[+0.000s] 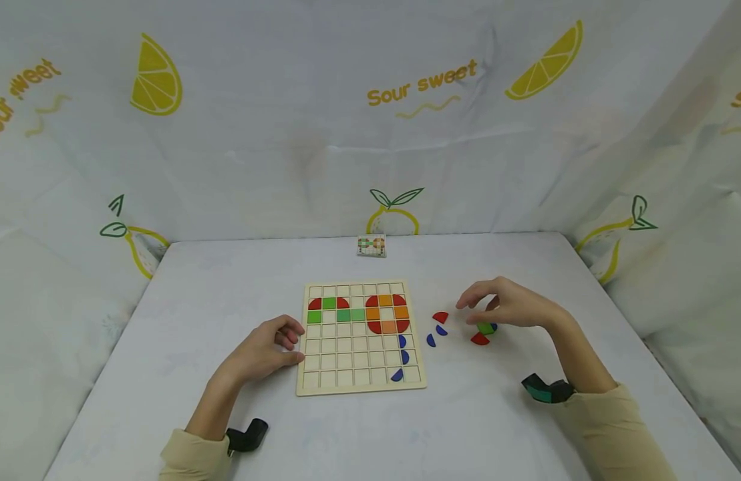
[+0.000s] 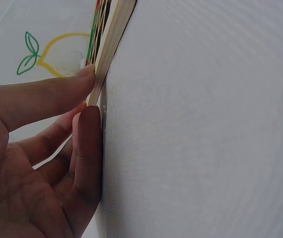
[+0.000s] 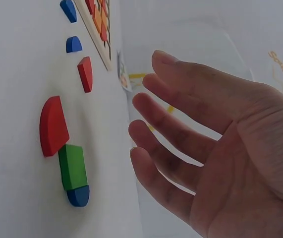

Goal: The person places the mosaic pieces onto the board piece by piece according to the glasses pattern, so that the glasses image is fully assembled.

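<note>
R sleeve (image 1: 617, 434) nearest; R hand (image 1: 520, 304) wide, nil held; I'd pinch green pc (image 3: 73, 167) by sides, L hand (image 1: 260, 351), grip parted, bracing board (image 1: 346, 361).

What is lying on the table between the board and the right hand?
Between the board and right hand, the head view shows one red piece and two blue pieces.
</note>
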Available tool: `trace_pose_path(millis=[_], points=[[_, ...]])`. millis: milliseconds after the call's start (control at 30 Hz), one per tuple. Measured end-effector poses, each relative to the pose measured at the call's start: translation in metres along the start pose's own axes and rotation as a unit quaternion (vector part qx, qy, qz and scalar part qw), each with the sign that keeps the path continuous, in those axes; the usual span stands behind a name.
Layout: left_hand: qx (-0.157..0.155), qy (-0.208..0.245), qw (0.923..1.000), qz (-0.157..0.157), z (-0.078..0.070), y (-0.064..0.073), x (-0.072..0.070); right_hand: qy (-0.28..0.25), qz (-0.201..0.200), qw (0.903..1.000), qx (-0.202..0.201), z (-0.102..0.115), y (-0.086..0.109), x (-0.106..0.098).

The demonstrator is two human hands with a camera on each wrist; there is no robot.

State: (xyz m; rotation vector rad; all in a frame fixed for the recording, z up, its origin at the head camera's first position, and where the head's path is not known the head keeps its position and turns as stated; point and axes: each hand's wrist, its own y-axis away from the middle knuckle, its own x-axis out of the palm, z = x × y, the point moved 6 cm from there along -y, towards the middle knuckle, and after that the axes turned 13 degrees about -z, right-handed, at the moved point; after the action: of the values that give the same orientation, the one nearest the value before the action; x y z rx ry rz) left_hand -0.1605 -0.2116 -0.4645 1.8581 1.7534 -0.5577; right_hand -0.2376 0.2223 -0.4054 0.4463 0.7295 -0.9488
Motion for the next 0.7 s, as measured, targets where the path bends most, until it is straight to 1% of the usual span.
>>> trace_pose_path(millis=[233,500,700], points=[[0.001,0.005,1.0,0.0,0.0,0.001,-0.001,-0.003,0.003,0.9999,0.016,-0.014,0.013,-0.005],[0.001,0.004,1.0,0.001,0.001,0.0,0.0,-0.019,0.007,0.9997,0.014,-0.028,0.023,-0.006],[0.005,0.003,1.0,0.001,0.001,-0.001,0.0,-0.031,0.003,0.9995,0.009,-0.038,0.027,-0.005]])
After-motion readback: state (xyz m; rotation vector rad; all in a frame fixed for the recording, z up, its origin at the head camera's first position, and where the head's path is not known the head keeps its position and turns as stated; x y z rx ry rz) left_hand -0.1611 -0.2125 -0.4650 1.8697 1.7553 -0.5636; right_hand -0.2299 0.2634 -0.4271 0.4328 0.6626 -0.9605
